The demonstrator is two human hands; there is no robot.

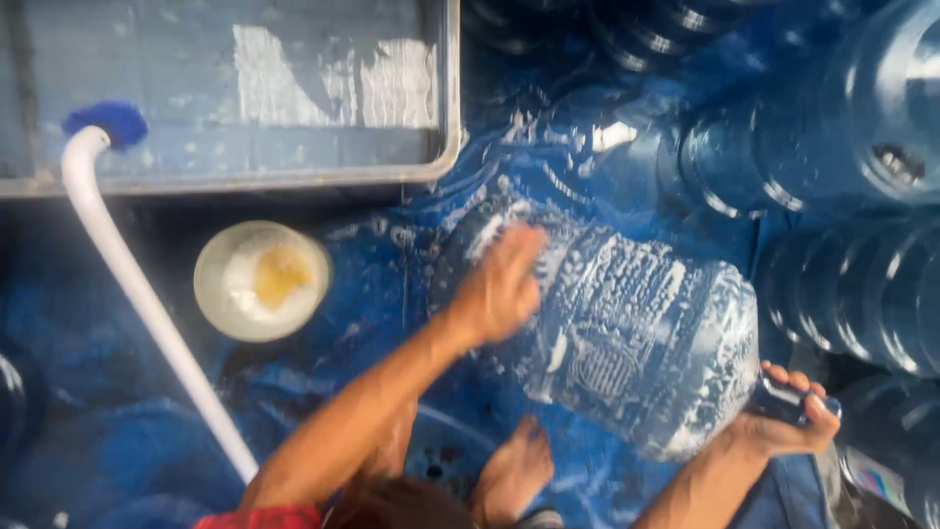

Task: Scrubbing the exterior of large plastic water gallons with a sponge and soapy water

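Below, soapy ribbed blue jug (627, 343), left hand (499, 289) rubbing, right hand (788, 416) gripping neck.

— Where's your left hand (499, 289)?
— Arm stretched forward, palm down, fingers spread flat.
— And your right hand (788, 416)?
— Out low to the side, fingers curled shut in a tight grip.

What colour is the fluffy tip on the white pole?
Blue brush tip, seen in the head view.
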